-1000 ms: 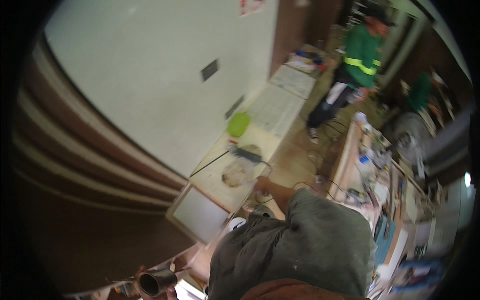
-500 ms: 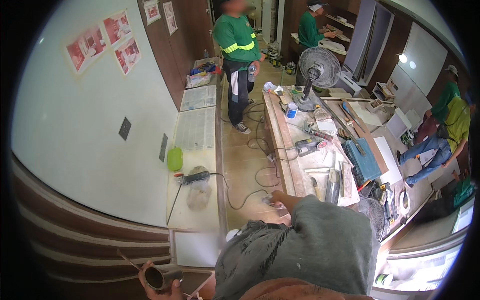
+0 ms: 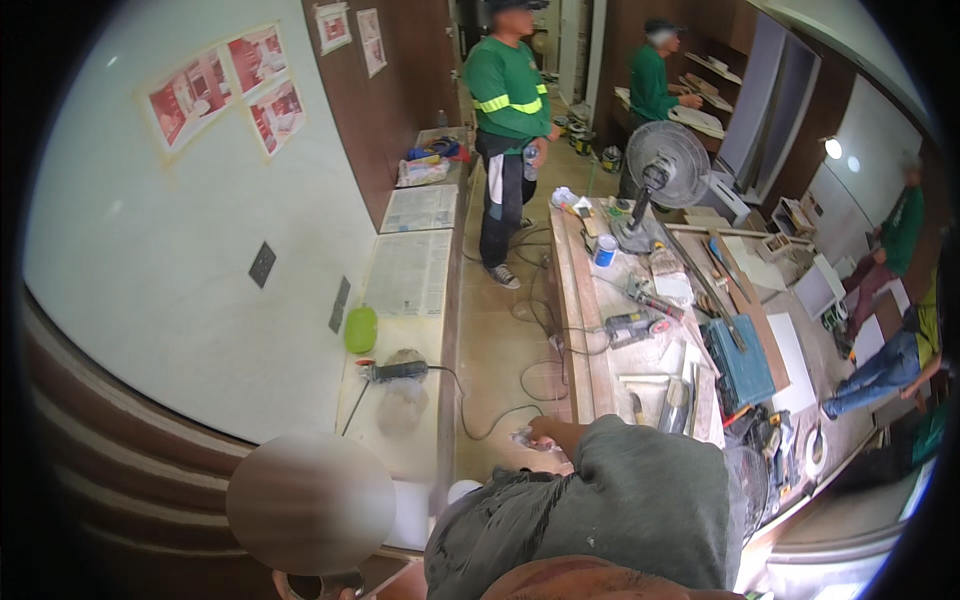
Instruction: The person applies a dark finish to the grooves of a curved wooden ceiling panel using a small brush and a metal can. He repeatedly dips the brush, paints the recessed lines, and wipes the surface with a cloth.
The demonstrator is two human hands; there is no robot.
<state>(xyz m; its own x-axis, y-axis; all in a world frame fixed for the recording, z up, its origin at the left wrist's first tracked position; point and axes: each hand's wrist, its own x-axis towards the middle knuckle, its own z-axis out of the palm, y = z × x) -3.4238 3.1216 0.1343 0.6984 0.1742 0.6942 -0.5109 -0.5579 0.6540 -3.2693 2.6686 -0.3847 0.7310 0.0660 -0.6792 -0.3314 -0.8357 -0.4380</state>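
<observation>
My left hand (image 3: 281, 584) is at the lower left edge, fingers round a hollow metal cup or cylinder (image 3: 347, 579). A blurred pale round patch covers the area just above, hiding part of the hand and cup. My right arm, in a dark grey sleeve, bends across the middle. At its end my right hand (image 3: 544, 432) is closed near the floor beside the ledge; a small pale thing at its fingers is too unclear to name. Left of it, a corded angle grinder (image 3: 398, 371) lies on the ledge, near a green container (image 3: 361, 330).
Newspaper (image 3: 408, 275) covers part of the ledge. A cable (image 3: 475, 436) loops over the floor. The cluttered workbench (image 3: 572, 300) carries a fan (image 3: 667, 165), power tools and a teal case (image 3: 738, 360). One co-worker (image 3: 510, 110) stands in the aisle; others are farther back and right.
The view has shifted, so the room sits farther right and slightly lower. My left hand and the cup are lower and more hidden. At the right, two co-workers appear farther apart.
</observation>
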